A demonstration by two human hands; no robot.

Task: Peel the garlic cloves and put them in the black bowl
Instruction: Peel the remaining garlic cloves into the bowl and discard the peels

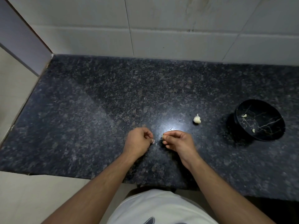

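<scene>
One garlic bulb [197,119] beside black bowl [275,135], granite counter [97,110]

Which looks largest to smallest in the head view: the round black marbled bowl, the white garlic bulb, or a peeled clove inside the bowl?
1. Round black marbled bowl
2. White garlic bulb
3. Peeled clove in the bowl, plainly smallest.

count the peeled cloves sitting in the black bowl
2: one clove near the far left side of the bowl, another clove toward its near edge. None looks hidden.
</scene>
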